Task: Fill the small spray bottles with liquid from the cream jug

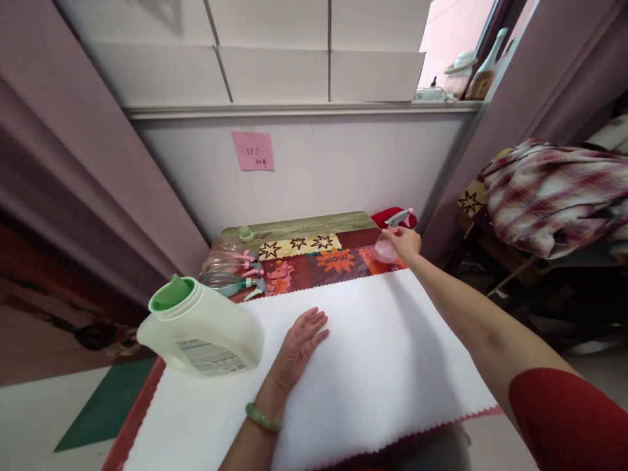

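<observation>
At the table's far right, my right hand (406, 243) is closed around the neck of a clear spray bottle (385, 250) with a pink and grey trigger head. My left hand (304, 337) rests over the white sheet (363, 347) with its fingers stretched out and nothing in it. To its left stands a large pale jug (216, 333), uncapped, with a green pouring spout in its mouth. Behind the jug, several clear spray bottles (223, 261) lie on their sides, their trigger heads pointing right. A small green cap (246, 233) sits at the table's back left.
A patterned red cloth (314, 265) covers the table's back part. Behind it is a wall with a pink note (253, 152). Curtains hang at both sides. A plaid cloth (554, 190) is heaped at the right. Bottles (485, 72) stand on the window sill.
</observation>
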